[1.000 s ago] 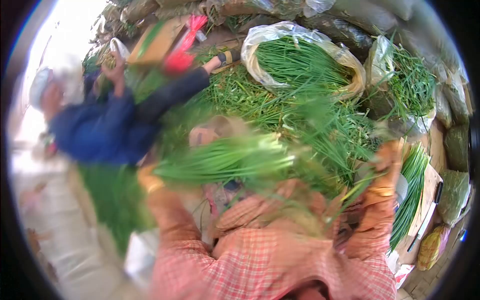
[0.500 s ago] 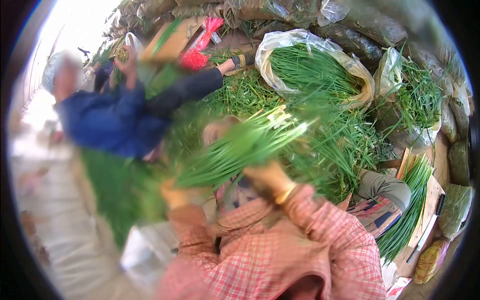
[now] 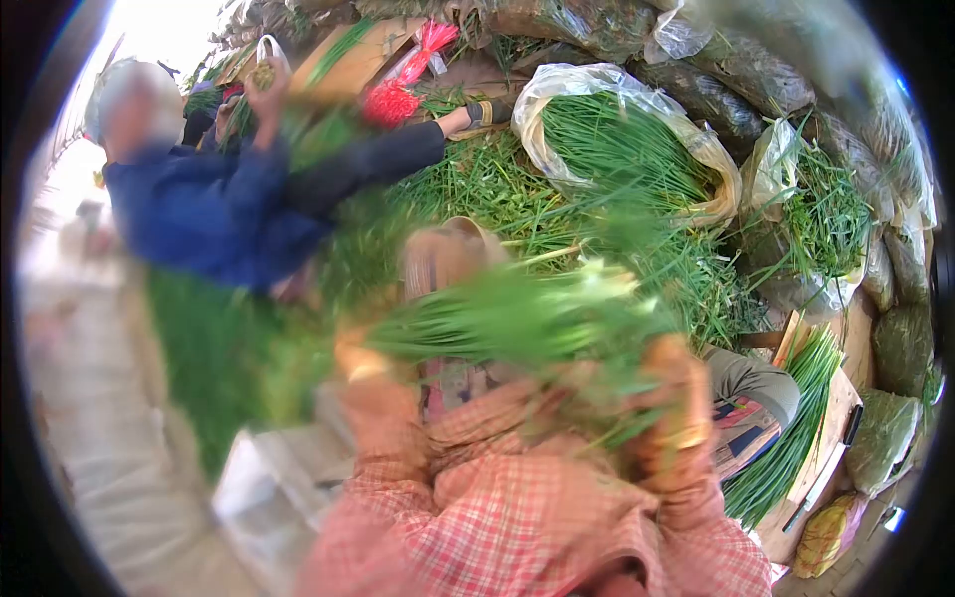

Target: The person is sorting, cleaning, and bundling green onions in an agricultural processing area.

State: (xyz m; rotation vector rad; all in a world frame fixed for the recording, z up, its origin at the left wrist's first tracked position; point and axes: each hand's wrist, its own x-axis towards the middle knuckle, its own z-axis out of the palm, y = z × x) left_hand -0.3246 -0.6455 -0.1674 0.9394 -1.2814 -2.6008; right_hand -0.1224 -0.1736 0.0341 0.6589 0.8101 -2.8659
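Observation:
A bunch of long green stalks with pale ends (image 3: 517, 313) lies crosswise above my lap, smeared by motion. My left hand (image 3: 360, 353), in an orange glove, is at the leafy end of the bunch; its fingers are blurred. My right hand (image 3: 676, 373), also gloved, is below and right of the pale ends, with loose green leaves beside it. Whether its fingers are closed on those leaves is too blurred to tell. Both forearms wear pink checked sleeves.
Another person in blue (image 3: 214, 214) sits at the left, one leg stretched out. An open bag of green stalks (image 3: 627, 139) stands behind. At right, stalks (image 3: 796, 418) lie on a board beside a long knife (image 3: 821, 488). Filled bags (image 3: 557, 25) line the back.
My right hand has moved right, away from the middle of the bunch, toward its pale-end side. The bunch now lies more level. My left hand has shifted slightly up. The view has shifted a little.

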